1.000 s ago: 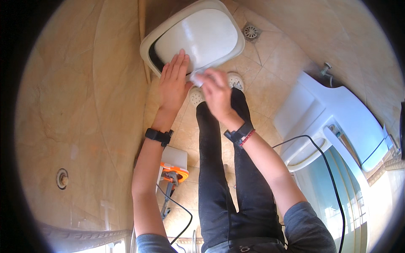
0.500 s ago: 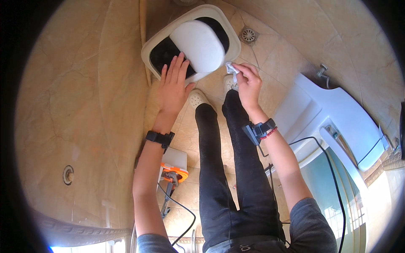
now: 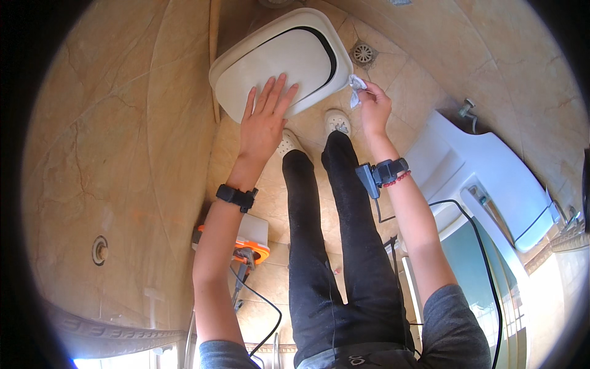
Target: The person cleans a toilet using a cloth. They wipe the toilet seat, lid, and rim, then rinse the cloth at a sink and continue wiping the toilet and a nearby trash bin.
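Observation:
A white trash can [image 3: 342, 58] with rounded corners stands on the tiled floor before me. Its swing lid [image 3: 279, 58] lies nearly level in the frame, with a dark gap along the right edge. My left hand [image 3: 264, 126] rests on the near part of the lid, fingers spread flat. To the right of the can, my right hand [image 3: 375, 111] pinches a crumpled white tissue [image 3: 356, 90] between thumb and fingers. The tissue is just beside the can's right rim.
A round floor drain [image 3: 363, 54] lies right of the can. At right stands a white bathroom fixture [image 3: 491, 166] beside a small valve [image 3: 469, 106]. An orange and white item [image 3: 252, 246] is at my left. A black cable [image 3: 485, 258] hangs near my right arm. Tiled wall [image 3: 110, 141] rises at left.
The lid has swung from steeply tilted, with dark openings on both sides, to nearly level. My left hand has moved slightly right on it. My right hand with the tissue has shifted right and farther away.

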{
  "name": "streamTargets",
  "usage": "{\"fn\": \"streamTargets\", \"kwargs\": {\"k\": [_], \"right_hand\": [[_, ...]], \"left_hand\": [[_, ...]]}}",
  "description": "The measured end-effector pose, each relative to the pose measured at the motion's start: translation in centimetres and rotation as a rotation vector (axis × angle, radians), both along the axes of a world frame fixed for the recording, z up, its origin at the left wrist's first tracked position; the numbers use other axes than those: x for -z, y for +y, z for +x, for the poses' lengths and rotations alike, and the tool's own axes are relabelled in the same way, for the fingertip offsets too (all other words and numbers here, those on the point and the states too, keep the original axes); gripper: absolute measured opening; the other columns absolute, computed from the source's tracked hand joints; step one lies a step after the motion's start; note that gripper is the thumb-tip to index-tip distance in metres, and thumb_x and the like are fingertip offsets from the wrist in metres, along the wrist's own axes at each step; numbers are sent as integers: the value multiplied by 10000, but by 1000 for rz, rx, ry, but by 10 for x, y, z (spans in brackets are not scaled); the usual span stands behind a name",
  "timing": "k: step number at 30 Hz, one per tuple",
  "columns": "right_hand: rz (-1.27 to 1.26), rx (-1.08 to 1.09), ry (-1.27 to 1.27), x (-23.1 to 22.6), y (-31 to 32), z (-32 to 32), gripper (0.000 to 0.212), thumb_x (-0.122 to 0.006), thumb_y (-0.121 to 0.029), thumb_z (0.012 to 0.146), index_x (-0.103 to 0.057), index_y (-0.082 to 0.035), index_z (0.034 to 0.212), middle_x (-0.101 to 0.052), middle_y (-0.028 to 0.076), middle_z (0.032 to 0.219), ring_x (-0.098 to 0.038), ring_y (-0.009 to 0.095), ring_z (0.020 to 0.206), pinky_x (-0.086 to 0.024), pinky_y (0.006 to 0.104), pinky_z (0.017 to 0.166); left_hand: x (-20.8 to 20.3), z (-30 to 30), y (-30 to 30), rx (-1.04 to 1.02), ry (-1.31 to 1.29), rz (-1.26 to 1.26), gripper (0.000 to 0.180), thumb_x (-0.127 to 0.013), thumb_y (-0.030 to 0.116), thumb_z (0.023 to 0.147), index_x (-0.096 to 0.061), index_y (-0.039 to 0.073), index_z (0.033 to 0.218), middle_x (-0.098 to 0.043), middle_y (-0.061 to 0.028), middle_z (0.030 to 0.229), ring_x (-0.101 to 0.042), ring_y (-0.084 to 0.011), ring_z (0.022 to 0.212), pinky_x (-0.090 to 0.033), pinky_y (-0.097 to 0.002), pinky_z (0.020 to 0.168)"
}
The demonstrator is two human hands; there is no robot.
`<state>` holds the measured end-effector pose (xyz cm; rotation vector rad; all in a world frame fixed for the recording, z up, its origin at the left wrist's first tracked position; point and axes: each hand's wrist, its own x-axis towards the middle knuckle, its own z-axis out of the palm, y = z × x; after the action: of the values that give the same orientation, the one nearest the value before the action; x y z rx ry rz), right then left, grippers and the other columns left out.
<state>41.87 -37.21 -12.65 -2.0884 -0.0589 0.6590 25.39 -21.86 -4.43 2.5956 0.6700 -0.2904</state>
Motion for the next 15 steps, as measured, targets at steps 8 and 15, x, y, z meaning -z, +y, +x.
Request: {"fn": "streamTargets", "kwargs": {"k": [8, 15], "right_hand": [[-33, 93, 180, -7, 14, 12, 190, -573, -38, 737, -633, -3, 914, -629, 66, 762, -597, 133, 661, -478, 261, 619], [-24, -156, -135, 10, 34, 31, 178, -568, -60, 727, -639, -41, 889, -631, 114, 791, -612, 199, 676, -482, 311, 636]], "left_hand": [[0, 3, -2, -13, -82, 7, 684, -656, 215, 682, -362, 245, 1299, -289, -49, 1373, -282, -244, 1256, -205, -446, 1039], [14, 14, -10, -31, -128, 103, 643, -613, 359, 715, -369, 229, 1295, -312, -47, 1357, -289, -247, 1245, -185, -506, 1017]]}}
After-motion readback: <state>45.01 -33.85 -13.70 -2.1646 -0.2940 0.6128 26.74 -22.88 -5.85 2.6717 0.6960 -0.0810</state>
